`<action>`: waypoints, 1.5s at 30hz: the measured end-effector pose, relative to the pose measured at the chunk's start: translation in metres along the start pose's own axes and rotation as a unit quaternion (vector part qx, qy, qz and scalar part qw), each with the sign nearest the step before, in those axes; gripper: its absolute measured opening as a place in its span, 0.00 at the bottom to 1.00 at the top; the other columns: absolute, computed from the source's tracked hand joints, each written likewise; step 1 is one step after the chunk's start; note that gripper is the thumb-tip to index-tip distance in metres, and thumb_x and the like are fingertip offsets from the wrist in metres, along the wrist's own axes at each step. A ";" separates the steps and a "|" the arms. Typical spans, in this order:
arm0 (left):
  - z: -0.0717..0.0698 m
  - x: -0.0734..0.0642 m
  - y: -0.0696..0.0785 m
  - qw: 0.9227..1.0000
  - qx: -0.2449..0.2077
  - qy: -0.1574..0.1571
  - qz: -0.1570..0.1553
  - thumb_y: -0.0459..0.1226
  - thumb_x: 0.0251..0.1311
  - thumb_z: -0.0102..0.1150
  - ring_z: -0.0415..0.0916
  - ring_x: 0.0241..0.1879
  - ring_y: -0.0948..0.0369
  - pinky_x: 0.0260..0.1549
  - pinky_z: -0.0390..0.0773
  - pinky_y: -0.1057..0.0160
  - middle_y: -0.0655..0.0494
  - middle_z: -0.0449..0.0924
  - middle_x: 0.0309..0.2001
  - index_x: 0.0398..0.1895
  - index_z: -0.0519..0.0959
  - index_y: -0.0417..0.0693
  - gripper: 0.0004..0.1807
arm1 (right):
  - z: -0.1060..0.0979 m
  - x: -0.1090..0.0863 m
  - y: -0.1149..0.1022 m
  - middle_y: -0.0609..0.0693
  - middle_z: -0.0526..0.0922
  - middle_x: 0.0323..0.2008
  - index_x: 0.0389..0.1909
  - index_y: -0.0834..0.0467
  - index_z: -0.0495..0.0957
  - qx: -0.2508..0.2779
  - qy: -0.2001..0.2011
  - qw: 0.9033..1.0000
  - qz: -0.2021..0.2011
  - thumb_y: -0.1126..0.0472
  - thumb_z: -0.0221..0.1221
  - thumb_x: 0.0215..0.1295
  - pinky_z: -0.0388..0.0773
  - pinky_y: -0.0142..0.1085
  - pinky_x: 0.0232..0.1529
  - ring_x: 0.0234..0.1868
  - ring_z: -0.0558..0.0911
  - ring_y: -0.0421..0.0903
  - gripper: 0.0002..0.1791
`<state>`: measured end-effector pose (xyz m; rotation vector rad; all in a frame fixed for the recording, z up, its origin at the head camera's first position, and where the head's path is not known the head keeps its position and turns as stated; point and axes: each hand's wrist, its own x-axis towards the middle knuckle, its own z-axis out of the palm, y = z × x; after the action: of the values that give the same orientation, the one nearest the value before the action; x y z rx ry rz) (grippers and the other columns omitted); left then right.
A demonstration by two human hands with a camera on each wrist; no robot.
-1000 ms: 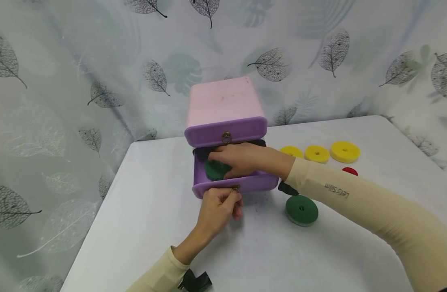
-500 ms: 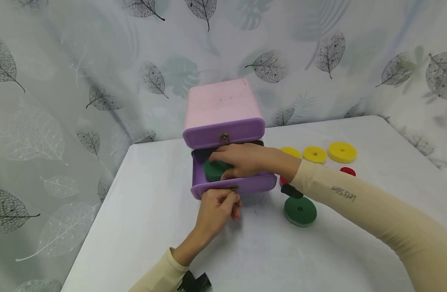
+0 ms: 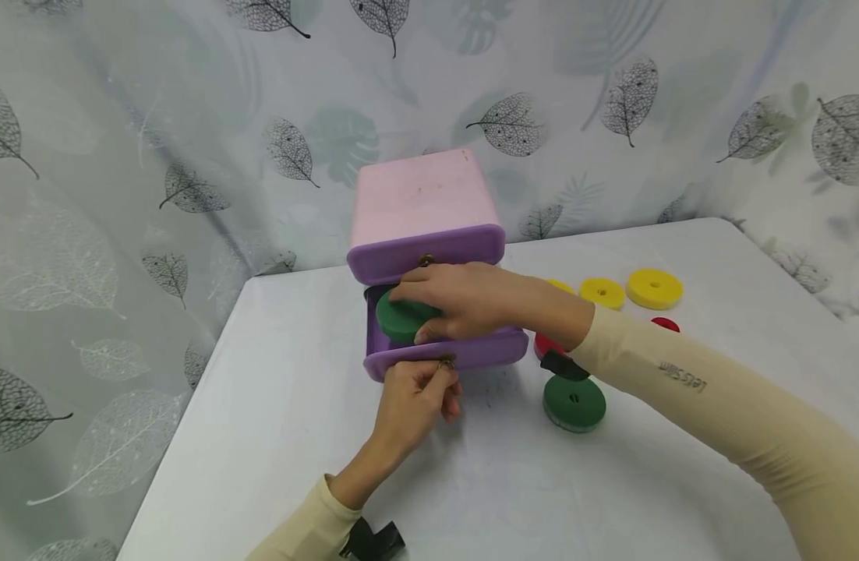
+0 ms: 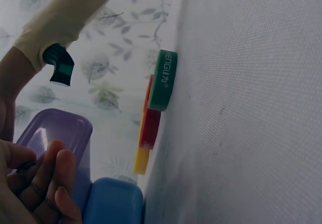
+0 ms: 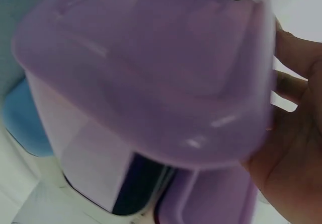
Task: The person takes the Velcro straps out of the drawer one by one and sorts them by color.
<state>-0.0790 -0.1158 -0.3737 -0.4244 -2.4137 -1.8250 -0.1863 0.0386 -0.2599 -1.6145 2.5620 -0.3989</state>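
Observation:
My right hand (image 3: 464,300) grips a green disc (image 3: 401,318) above the pulled-out lower purple drawer (image 3: 464,352), thumb on the near side and fingers on the far side. Part of the disc is hidden by the hand. Below, my left hand (image 3: 411,401) pinches the small ring pull (image 3: 447,364) on that drawer's front. In the left wrist view the left hand's fingers (image 4: 53,176) are curled near the purple drawer front (image 4: 60,128). The right wrist view has the right hand (image 5: 294,118) beside a large purple drawer front (image 5: 151,73); the disc cannot be seen there.
The pink cabinet (image 3: 422,195) has its upper drawer (image 3: 457,249) pushed in. A second green disc (image 3: 574,403), red discs (image 3: 665,323) and several yellow discs (image 3: 654,289) lie on the white table (image 3: 296,413) to the right. Leaf-printed cloth (image 3: 205,117) hangs behind.
My right hand has lifted the green disc a little and shifted it slightly left, out of the drawer's inside. The left hand has kept its hold on the ring pull.

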 end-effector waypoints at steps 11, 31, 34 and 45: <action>-0.002 0.006 0.000 1.000 0.000 -0.009 -0.002 0.31 0.68 0.53 0.79 0.14 0.56 0.19 0.81 0.43 0.58 0.79 0.14 0.19 0.82 0.47 0.18 | -0.019 -0.029 -0.001 0.50 0.77 0.62 0.67 0.56 0.76 0.008 0.060 0.998 -0.033 0.50 0.71 0.67 0.75 0.43 0.57 0.60 0.76 0.47 0.31; -0.019 0.039 -0.003 0.998 0.051 -0.039 -0.004 0.32 0.71 0.52 0.81 0.17 0.57 0.26 0.83 0.43 0.55 0.81 0.17 0.23 0.83 0.40 0.17 | -0.037 -0.081 0.004 0.49 0.76 0.61 0.69 0.52 0.75 -0.010 0.059 0.998 0.034 0.47 0.70 0.67 0.80 0.43 0.42 0.48 0.80 0.44 0.32; -0.020 0.043 -0.004 0.997 0.064 -0.035 -0.006 0.33 0.71 0.53 0.82 0.18 0.58 0.26 0.83 0.47 0.56 0.81 0.17 0.24 0.84 0.38 0.17 | -0.037 -0.094 0.007 0.50 0.75 0.64 0.69 0.51 0.75 -0.006 0.054 0.997 0.061 0.47 0.70 0.67 0.81 0.46 0.44 0.51 0.80 0.47 0.31; -0.019 0.054 -0.007 0.997 0.077 -0.014 -0.003 0.34 0.71 0.53 0.82 0.18 0.58 0.26 0.83 0.52 0.57 0.81 0.18 0.25 0.84 0.37 0.17 | -0.035 -0.133 0.018 0.47 0.72 0.68 0.71 0.47 0.73 -0.018 0.048 0.992 0.114 0.45 0.68 0.68 0.81 0.48 0.45 0.57 0.80 0.45 0.33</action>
<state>-0.1343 -0.1269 -0.3617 -0.4327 -2.5540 -1.6291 -0.1508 0.1705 -0.2398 -1.3227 2.8005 -0.4212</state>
